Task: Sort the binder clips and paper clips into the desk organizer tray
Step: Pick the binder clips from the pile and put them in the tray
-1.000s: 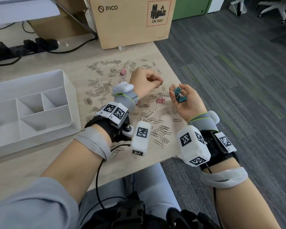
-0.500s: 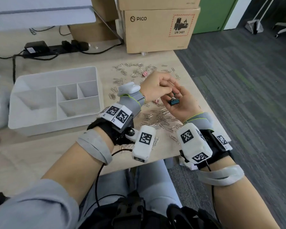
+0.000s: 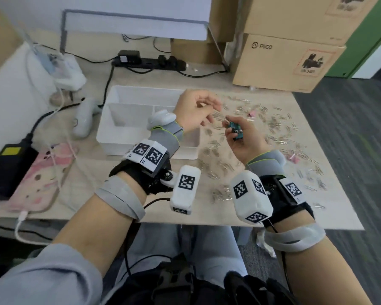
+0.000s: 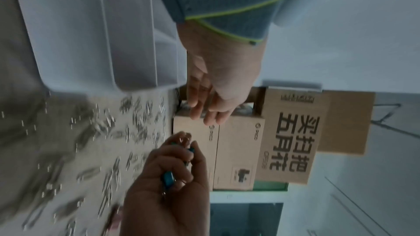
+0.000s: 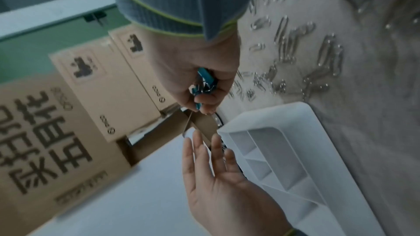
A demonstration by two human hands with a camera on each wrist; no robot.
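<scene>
My right hand (image 3: 231,126) hovers over the desk, its fingers curled round a few teal binder clips (image 3: 237,132). The right wrist view shows those teal binder clips (image 5: 205,82) bunched against the right hand (image 5: 200,96). My left hand (image 3: 211,113) hangs just left of it, above the right end of the white organizer tray (image 3: 128,119), fingers straight and spread, nothing seen in them. In the left wrist view, the left hand (image 4: 204,116) is empty. Silver paper clips (image 3: 273,128) litter the desk, with pink binder clips (image 3: 251,114) among them.
Cardboard boxes (image 3: 284,62) stand at the back right, a power strip (image 3: 150,61) behind the tray. A white controller (image 3: 84,119), a black adapter (image 3: 7,166) and a pink-cased phone (image 3: 37,179) lie at the left. The desk ends at the right and front.
My left hand has drawn back from the right palm toward the tray and opened its fingers. The right hand still holds the teal clips. The head view has swung left.
</scene>
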